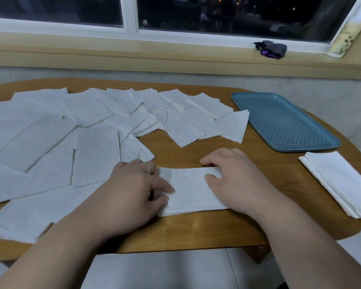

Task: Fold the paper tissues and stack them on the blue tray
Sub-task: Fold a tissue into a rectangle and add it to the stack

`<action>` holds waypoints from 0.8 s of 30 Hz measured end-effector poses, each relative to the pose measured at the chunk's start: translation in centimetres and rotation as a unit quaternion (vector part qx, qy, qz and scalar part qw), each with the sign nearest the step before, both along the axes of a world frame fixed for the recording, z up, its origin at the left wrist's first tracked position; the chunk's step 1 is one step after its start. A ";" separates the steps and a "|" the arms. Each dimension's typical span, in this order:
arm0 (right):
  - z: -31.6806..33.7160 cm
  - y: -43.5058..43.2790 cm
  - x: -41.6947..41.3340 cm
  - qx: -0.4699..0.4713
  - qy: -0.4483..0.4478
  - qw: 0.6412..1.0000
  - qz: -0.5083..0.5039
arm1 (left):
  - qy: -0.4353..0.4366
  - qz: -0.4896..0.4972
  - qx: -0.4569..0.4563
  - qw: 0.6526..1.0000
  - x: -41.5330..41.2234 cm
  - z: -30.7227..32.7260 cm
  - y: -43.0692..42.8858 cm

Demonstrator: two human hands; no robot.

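Note:
A white tissue (189, 189), folded into a long strip, lies on the wooden table (196, 228) in front of me. My left hand (131, 192) rests on its left end, thumb and forefinger pinching that edge. My right hand (233, 180) lies on the right end, fingers curved over the far corner and thumb flat on the paper. The blue perforated tray (283, 119) sits at the right back with nothing on it. Several unfolded tissues (71, 132) are spread over the left and middle of the table.
A small stack of folded tissues (340, 182) lies at the right table edge, near the tray. On the window sill behind rest a dark cloth bundle (271, 50) and a pale patterned pack (346, 36). The table's front edge is close to my forearms.

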State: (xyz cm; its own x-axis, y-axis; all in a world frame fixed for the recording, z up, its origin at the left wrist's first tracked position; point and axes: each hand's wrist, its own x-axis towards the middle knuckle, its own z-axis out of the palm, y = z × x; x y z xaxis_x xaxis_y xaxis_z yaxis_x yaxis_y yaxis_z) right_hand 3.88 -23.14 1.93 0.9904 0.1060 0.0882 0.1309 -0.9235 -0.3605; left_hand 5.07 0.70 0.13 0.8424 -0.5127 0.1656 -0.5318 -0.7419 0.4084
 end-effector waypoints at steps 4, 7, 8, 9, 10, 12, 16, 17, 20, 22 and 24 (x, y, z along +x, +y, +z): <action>0.4 0.2 0.1 -0.042 0.031 0.998 0.018 | -0.013 0.013 -0.008 1.000 0.0 0.0 0.0; 0.9 0.2 0.0 -0.045 0.065 0.997 0.016 | -0.019 0.027 -0.021 0.999 -0.2 0.0 -0.3; 1.1 0.1 -0.1 -0.027 0.087 0.996 0.011 | -0.018 0.031 -0.018 0.999 -0.4 0.1 -0.5; 1.3 0.0 -0.3 0.000 0.109 0.994 0.002 | -0.015 0.035 -0.007 0.999 -0.4 0.1 -0.7; 1.5 -0.2 -0.5 0.025 0.127 0.992 -0.005 | -0.007 0.041 0.010 0.999 -0.5 0.2 -0.9; 1.7 -0.7 -1.1 0.059 0.150 0.987 -0.009 | 0.011 0.055 0.043 0.997 -0.6 0.2 -1.5; 2.0 -2.5 -2.2 0.164 0.132 0.977 -0.033 | 0.058 0.071 -0.012 0.996 -1.2 1.0 -3.2; 2.3 -3.1 -2.6 0.202 0.125 0.971 -0.043 | 0.083 0.073 -0.055 0.992 -1.4 1.4 -3.8; 2.8 -4.9 -3.9 0.323 0.096 0.938 -0.081 | 0.147 0.068 -0.192 0.968 -2.4 2.3 -6.0; 2.8 -6.2 -4.9 0.389 0.083 0.912 -0.102 | 0.154 0.066 -0.253 0.953 -3.0 2.5 -7.9; 2.8 -7.6 -6.0 0.447 0.074 0.883 -0.123 | 0.170 0.061 -0.302 0.936 -3.4 2.6 -9.7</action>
